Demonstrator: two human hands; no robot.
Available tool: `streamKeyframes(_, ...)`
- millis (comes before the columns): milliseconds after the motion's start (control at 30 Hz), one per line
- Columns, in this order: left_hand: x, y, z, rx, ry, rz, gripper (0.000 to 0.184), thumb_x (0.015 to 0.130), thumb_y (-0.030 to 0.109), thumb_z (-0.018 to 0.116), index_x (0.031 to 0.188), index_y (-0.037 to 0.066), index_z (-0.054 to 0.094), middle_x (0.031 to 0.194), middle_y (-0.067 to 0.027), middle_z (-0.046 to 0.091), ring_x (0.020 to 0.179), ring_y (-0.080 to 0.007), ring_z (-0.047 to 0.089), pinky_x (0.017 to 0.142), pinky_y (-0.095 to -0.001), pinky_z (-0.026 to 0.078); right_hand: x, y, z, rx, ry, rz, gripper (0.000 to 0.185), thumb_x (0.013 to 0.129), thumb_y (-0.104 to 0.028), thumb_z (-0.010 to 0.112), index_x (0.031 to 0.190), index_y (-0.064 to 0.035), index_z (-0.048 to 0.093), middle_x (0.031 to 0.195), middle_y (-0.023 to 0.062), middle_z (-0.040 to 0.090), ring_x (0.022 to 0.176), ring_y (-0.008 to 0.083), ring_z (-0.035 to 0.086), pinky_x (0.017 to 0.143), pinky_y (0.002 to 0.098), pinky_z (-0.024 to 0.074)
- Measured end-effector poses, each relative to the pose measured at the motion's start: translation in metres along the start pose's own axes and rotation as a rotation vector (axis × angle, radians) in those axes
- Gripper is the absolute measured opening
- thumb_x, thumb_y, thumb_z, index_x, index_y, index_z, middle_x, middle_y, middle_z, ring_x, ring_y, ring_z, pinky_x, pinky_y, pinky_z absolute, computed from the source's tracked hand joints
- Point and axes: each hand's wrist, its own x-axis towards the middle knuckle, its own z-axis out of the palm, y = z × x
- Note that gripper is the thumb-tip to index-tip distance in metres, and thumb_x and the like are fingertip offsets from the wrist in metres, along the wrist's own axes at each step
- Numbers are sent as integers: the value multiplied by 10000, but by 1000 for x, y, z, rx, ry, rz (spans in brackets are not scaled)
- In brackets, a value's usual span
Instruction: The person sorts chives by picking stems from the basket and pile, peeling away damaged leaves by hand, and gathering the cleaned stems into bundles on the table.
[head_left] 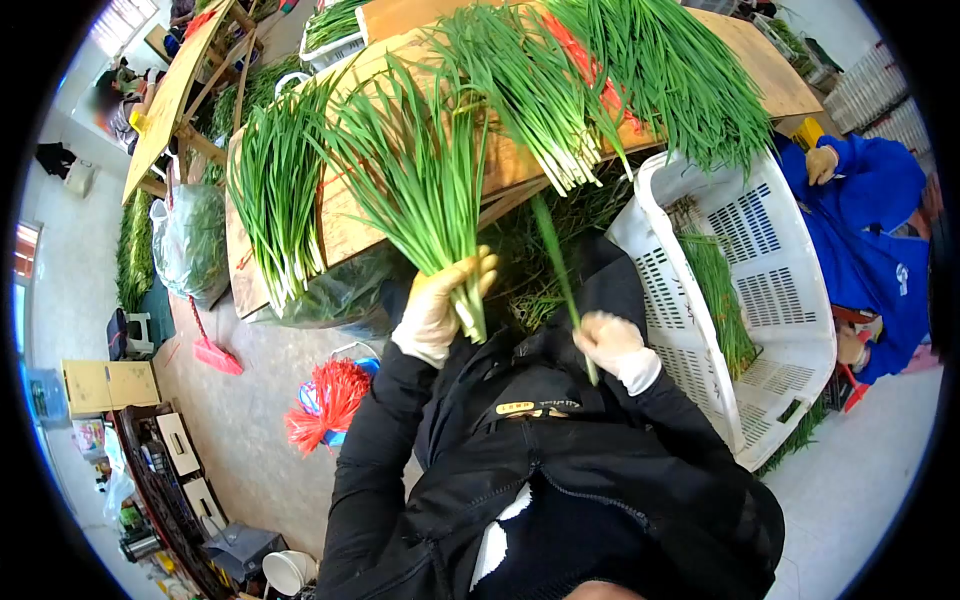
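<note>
Gripping left hand (445, 300): gloved, fingers wrapped around the pale lower stems of a loose chive bunch (430, 205), whose leaves fan out over the near edge of the table.
Right hand (612, 345): gloved and slightly blurred, closed on a thin chive wisp (555, 255) that slants upward between the held bunch and the crate, its lower end below the fingers.
Wooden table (765, 65): carries a left-hand bundle (275, 190), a middle bundle (530, 100) with white stem ends toward the wearer, and a large right-hand pile (670, 80).
Red strips (590, 65): lying between the middle bundle and that pile.
White crate (790, 310): tilted beside the right arm, more chives (720, 300) inside.
Floor: red fiber tuft (335, 400) and pink dustpan (215, 355).
Co-worker (860, 210): blue sleeves, beyond the crate.
</note>
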Motion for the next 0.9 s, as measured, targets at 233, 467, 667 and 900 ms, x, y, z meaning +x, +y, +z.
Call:
streamKeyframes(233,-60,36,7,393,108,5,328,734,-31,548,1057,-56,497,950,-152,593,714,-173,584,612,-260,479,65,-43,-77,71,361,-211,810,714,-337,665,1345,-126,202,1104,145,512,977,306,529,836,396,447)
streamKeyframes(467,-159,101,29,695,237,-16,356,724,51,621,1048,-31,500,909,-148,600,666,-143,564,546,-244,452,185,-56,-90,72,472,-362,441,781,-107,559,1206,-141,445,950,134,563,852,292,562,748,354,469)
streamKeyframes(667,-280,191,44,1113,486,-24,389,650,90,685,977,-48,525,771,-149,621,455,-130,520,405,-214,419,186,-19,18,-635,372,-378,229,881,-176,438,1026,-20,523,885,125,580,819,210,582,726,288,473)
streamKeyframes(900,-288,232,70,1100,443,469,517,640,164,759,1032,-43,494,756,-142,610,468,-126,526,416,-195,413,140,60,146,-493,-721,-50,402,737,-250,571,1116,-113,562,1082,136,572,925,270,582,781,365,470)
